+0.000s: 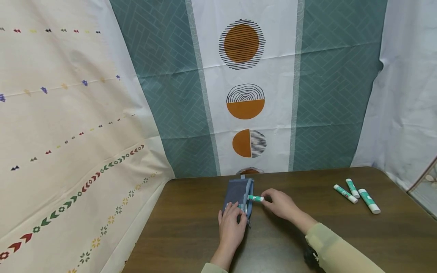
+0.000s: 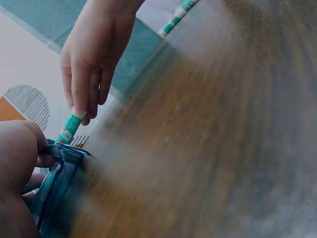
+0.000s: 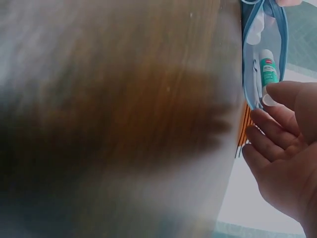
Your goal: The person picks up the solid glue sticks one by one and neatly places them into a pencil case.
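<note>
A blue zip pouch (image 1: 235, 190) lies on the table with its mouth gaping to the right. My left hand (image 1: 233, 224) grips the near end of the pouch, thumb and fingers at the zipped edge in the left wrist view. Between thumb and fingertips, my right hand (image 1: 280, 204) pinches the end of a green-and-white glue stick (image 1: 256, 198). The stick's other end is inside the pouch mouth, as the right wrist view shows. White ends of other sticks (image 3: 254, 34) show deeper in the pouch (image 3: 283, 44), near the left hand's fingertips.
Three more green-and-white glue sticks lie at the right of the brown table (image 1: 184, 220): a thin one (image 1: 345, 193), a short one (image 1: 352, 188) and a thicker one (image 1: 369, 201). A patterned cloth (image 1: 246, 76) hangs behind the table's far edge.
</note>
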A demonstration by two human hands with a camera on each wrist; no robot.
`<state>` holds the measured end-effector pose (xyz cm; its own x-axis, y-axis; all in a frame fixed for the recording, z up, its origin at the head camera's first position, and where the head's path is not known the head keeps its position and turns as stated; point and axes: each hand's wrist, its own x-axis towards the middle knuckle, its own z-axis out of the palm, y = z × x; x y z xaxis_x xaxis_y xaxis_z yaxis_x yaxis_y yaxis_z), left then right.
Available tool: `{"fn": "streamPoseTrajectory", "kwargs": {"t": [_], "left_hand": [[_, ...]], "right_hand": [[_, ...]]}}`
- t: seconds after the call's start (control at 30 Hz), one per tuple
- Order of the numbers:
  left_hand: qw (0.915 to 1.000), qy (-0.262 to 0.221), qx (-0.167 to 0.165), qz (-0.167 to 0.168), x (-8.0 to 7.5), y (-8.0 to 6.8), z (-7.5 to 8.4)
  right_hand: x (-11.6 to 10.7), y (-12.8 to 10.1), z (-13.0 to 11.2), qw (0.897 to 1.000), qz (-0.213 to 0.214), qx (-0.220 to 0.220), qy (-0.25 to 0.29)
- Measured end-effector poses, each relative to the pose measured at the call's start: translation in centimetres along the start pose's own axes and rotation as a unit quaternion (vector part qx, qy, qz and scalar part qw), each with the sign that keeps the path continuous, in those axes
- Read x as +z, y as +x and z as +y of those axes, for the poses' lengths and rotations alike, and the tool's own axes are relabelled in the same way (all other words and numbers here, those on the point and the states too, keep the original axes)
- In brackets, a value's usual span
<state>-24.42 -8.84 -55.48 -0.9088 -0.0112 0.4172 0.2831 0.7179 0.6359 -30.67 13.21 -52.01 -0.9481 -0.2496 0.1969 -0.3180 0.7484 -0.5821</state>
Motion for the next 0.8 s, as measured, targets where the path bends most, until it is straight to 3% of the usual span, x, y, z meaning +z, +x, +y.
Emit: {"fn": "streamPoseTrajectory", "kwargs": {"t": [0.47,0.8], "left_hand": [[1.0,0.002,-0.003,-0.006,0.1,0.0,0.0],[1.0,0.001,0.004,-0.004,0.0,0.1,0.0]], "right_hand": [[1.8,0.9,-1.1,1.0,-0.016,0.012,0.004],[2.6,1.4,-1.6,1.0,-0.013,-0.006,0.0]]}}
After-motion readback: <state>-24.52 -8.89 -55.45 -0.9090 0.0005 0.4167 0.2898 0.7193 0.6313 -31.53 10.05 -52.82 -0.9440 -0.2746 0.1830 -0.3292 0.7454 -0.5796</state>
